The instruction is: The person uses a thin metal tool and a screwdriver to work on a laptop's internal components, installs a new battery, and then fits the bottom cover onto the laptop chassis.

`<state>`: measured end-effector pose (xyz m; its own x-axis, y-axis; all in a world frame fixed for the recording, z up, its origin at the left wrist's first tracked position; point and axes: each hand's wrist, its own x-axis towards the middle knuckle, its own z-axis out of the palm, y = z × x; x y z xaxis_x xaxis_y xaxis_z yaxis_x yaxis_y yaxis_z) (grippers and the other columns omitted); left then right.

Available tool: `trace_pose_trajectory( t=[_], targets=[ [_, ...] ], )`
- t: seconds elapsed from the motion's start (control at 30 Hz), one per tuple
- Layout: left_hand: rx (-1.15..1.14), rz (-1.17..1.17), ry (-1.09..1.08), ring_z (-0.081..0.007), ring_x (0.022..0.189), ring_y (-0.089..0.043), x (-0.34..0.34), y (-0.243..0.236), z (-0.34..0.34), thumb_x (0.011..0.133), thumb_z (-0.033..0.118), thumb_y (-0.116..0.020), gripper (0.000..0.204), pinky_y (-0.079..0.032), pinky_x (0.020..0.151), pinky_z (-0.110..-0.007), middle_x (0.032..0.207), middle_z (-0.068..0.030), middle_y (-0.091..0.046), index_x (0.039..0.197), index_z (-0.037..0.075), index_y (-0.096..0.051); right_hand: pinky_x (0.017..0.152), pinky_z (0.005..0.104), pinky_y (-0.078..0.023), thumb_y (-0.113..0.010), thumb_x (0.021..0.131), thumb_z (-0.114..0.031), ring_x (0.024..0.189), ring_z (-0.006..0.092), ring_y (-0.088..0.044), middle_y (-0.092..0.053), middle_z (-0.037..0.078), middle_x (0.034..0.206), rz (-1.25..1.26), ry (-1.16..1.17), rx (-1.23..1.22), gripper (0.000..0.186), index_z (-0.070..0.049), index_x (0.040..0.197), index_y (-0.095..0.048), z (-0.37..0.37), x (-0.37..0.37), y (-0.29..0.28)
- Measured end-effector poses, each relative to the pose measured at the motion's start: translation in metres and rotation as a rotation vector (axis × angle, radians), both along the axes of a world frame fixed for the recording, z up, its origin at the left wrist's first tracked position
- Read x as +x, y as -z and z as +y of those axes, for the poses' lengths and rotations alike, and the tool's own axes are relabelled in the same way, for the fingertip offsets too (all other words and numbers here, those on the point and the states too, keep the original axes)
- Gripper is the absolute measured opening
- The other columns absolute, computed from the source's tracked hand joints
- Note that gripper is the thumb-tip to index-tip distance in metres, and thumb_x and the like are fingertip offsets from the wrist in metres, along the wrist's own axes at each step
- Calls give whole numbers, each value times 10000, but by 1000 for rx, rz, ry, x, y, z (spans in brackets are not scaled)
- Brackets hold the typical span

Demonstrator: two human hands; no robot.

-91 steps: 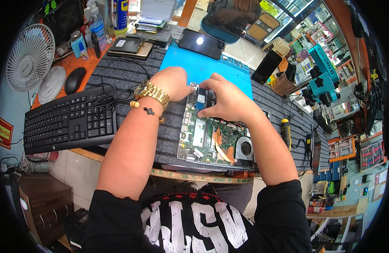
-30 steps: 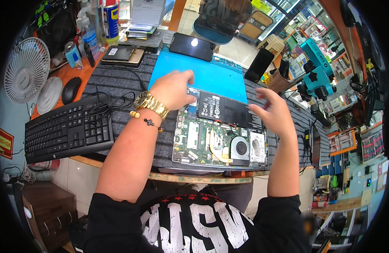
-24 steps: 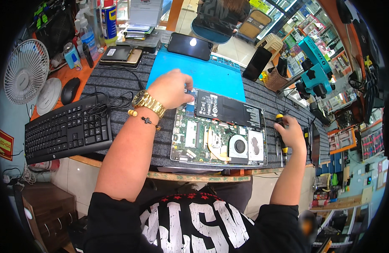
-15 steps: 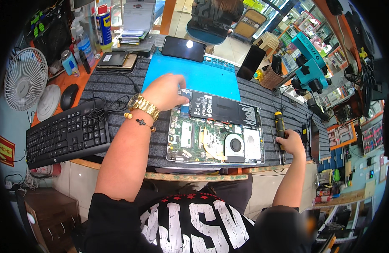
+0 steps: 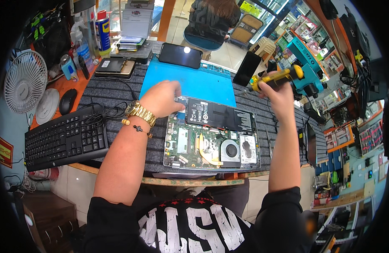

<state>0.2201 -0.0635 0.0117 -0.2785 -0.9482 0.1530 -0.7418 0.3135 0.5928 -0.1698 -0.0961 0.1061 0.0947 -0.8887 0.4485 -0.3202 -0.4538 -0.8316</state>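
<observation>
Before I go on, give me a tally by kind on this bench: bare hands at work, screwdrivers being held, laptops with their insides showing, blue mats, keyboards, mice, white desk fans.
Bare hands: 2 (left hand, right hand)
Held screwdriver: 1
Opened laptop: 1
Blue mat: 1
Keyboard: 1
Mouse: 1
White desk fan: 1
Total: 8

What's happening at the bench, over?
Right hand: gripping yellow-and-black screwdriver, raised. Opened laptop: flat, innards exposed. Left hand: over its far left corner, partly blocking view.
</observation>
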Motion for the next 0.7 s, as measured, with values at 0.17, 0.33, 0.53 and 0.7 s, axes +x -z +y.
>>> trace_pose_trajectory(
  t=[0.17,0.33,0.53,0.7],
  targets=[
    [-37,-12,2,-356,1079,-722,1,1,0,826,291,-962,444,-593,942,-468,1108,-171,-748,1103,38,-725,656,318,-642,-852,1009,-173,847,208,-781,-752,155,1085,29,33,-46,442,49,1272,-574,-60,42,24],
    [-36,-18,5,-367,1110,-711,3,2,2,828,284,-950,433,-585,968,-469,1117,-161,-742,1094,38,-713,701,324,-625,-862,1000,-237,809,176,-768,-774,129,1019,166,109,-67,421,32,1201,-609,-86,54,41],
    [-15,9,14,-348,1085,-709,1,-2,3,826,226,-941,366,-587,950,-454,1080,-139,-741,1056,44,-723,744,337,-635,-865,997,-269,847,184,-781,-777,119,1016,211,162,-102,439,30,1202,-616,-100,54,44],
    [-6,40,80,-319,1032,-720,0,-2,0,812,177,-932,264,-596,909,-446,1027,-126,-741,963,54,-755,817,368,-706,-815,1046,-224,940,247,-803,-752,175,1137,-55,63,-68,405,64,1231,-598,-85,59,28]
  ],
)
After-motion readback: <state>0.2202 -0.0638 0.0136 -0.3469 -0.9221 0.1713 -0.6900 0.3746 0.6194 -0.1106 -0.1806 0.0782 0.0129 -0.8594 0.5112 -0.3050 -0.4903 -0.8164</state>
